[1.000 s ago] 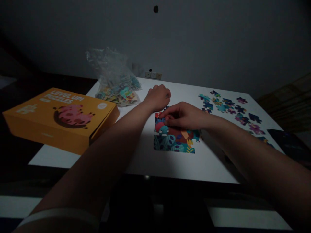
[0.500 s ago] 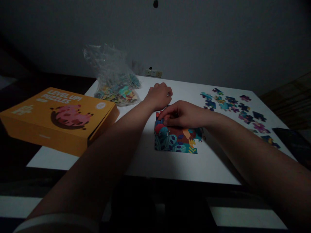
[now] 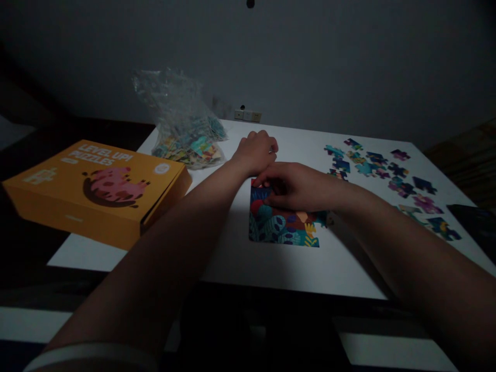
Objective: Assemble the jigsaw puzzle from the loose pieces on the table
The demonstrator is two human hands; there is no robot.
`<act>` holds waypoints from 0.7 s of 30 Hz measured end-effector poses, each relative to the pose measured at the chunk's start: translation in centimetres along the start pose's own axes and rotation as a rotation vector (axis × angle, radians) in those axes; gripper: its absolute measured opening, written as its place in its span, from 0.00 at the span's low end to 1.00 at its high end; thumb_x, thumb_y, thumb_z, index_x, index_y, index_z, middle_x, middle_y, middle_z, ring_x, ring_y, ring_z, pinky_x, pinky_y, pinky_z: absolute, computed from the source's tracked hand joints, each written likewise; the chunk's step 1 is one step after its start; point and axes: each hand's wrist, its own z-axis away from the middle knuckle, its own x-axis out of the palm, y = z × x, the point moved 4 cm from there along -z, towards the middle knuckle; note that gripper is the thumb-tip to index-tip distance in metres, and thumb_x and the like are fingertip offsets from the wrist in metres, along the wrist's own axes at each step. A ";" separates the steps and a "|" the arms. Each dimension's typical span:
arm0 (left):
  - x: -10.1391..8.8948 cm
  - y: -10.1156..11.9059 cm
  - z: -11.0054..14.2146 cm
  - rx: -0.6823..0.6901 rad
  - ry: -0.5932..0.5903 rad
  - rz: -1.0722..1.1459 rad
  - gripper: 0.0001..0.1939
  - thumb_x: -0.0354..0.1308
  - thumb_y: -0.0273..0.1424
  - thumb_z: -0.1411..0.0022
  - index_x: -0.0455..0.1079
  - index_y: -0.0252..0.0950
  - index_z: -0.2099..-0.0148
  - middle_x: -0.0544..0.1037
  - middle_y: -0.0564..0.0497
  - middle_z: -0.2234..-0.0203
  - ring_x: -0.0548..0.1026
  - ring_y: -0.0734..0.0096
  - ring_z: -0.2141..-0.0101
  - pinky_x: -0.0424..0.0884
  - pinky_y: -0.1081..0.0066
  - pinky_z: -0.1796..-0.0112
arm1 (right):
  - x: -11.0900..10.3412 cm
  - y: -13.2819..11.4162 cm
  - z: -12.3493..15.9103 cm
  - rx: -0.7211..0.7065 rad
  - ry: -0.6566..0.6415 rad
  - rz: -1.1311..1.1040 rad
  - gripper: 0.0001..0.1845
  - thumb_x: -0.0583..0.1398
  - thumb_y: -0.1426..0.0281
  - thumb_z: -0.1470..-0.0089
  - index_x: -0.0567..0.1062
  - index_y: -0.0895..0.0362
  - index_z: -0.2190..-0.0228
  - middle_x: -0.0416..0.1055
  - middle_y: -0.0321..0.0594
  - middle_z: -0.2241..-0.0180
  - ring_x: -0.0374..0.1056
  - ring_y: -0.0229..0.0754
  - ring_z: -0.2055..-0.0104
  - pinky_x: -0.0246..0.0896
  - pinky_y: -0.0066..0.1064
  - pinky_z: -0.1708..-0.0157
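Note:
A partly joined colourful puzzle [image 3: 282, 227] lies flat in the middle of the white table [image 3: 271, 263]. My right hand [image 3: 300, 187] rests on its upper left part, fingers curled and pressed down on the pieces. My left hand [image 3: 256, 151] sits just behind the puzzle's top edge, closed in a loose fist; what it holds, if anything, is hidden. Several loose puzzle pieces [image 3: 382, 168] are spread over the right side of the table.
An orange puzzle box [image 3: 101, 188] overhangs the table's left edge. A clear plastic bag of pieces [image 3: 186, 137] stands at the back left. A dark flat object [image 3: 475, 219] lies at the right edge. A wall socket [image 3: 247, 114] sits behind the table.
My right hand has slid slightly right and down on the puzzle. The view has shifted a little. My left hand stays put behind the puzzle.

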 end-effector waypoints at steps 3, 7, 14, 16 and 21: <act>0.0 0.0 -0.1 -0.001 -0.009 -0.006 0.19 0.62 0.26 0.25 0.87 0.42 0.38 0.82 0.37 0.33 0.75 0.36 0.32 0.74 0.39 0.32 | 0.1 -0.2 -0.1 0.013 -0.002 -0.006 0.23 0.73 0.73 0.42 0.90 0.51 0.45 0.90 0.46 0.49 0.83 0.53 0.52 0.75 0.43 0.50; -0.1 0.0 0.1 -0.004 -0.008 0.003 0.18 0.62 0.26 0.24 0.87 0.42 0.40 0.82 0.38 0.33 0.75 0.37 0.32 0.74 0.40 0.31 | 0.2 -0.4 0.0 0.060 -0.021 0.013 0.14 0.73 0.74 0.43 0.89 0.52 0.54 0.87 0.42 0.60 0.79 0.50 0.61 0.68 0.41 0.57; -0.5 0.2 0.6 0.003 -0.009 0.034 0.17 0.61 0.28 0.23 0.86 0.40 0.39 0.81 0.36 0.33 0.75 0.36 0.31 0.72 0.39 0.29 | -7.0 -1.3 4.2 0.073 0.214 0.064 0.20 0.69 0.47 0.28 0.90 0.48 0.52 0.85 0.45 0.60 0.75 0.52 0.62 0.64 0.42 0.60; -0.5 0.2 0.6 0.004 -0.010 0.034 0.17 0.61 0.27 0.24 0.86 0.41 0.40 0.81 0.36 0.33 0.75 0.36 0.30 0.71 0.38 0.28 | -10.0 -0.8 6.7 0.160 0.331 0.192 0.26 0.65 0.44 0.28 0.90 0.50 0.50 0.85 0.48 0.60 0.74 0.52 0.63 0.64 0.44 0.61; -0.3 -0.2 0.4 0.011 -0.011 0.039 0.18 0.61 0.27 0.27 0.86 0.42 0.41 0.81 0.37 0.33 0.76 0.38 0.30 0.71 0.38 0.26 | -13.8 5.0 13.7 0.621 0.500 0.327 0.21 0.65 0.53 0.30 0.89 0.55 0.51 0.85 0.53 0.61 0.75 0.50 0.65 0.65 0.47 0.61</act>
